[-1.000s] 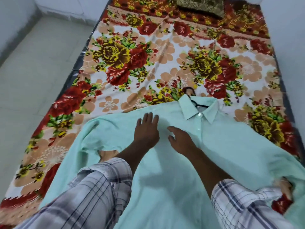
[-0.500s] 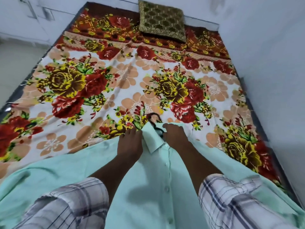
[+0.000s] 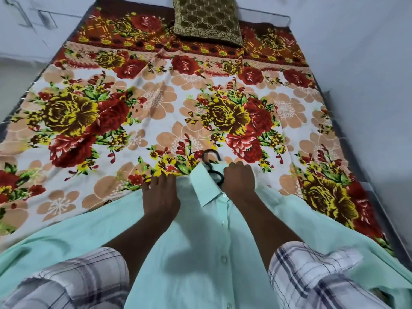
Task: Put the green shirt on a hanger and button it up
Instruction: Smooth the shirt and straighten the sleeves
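Green shirt [image 3: 200,253] lies flat, front up, on the floral bedsheet [image 3: 156,103], collar [image 3: 205,186] pointing away from me and hem toward my body. The black hanger [image 3: 209,156] is inside it; only the hook and a bit of the neck stick out past the collar. My hands are apart, one on each side of the collar. My left hand [image 3: 160,195] is on the left shoulder seam with fingers bent over the edge, and I can't tell if it pinches or just presses. My right hand [image 3: 239,181] is knuckles up, fingers curled into the cloth right beside the hanger neck, gripping the shirt there. The buttons [image 3: 223,259] visible down the placket look done up; the top one is hard to see. The fabric looks thin, light and floppy with no stiffness of its own, so it will probably slide off the hanger arms if dragged by the body. Best hold, I think, is the hook or the shoulders over the hanger, not the loose front. A cushion [image 3: 207,18] sits at the far end.
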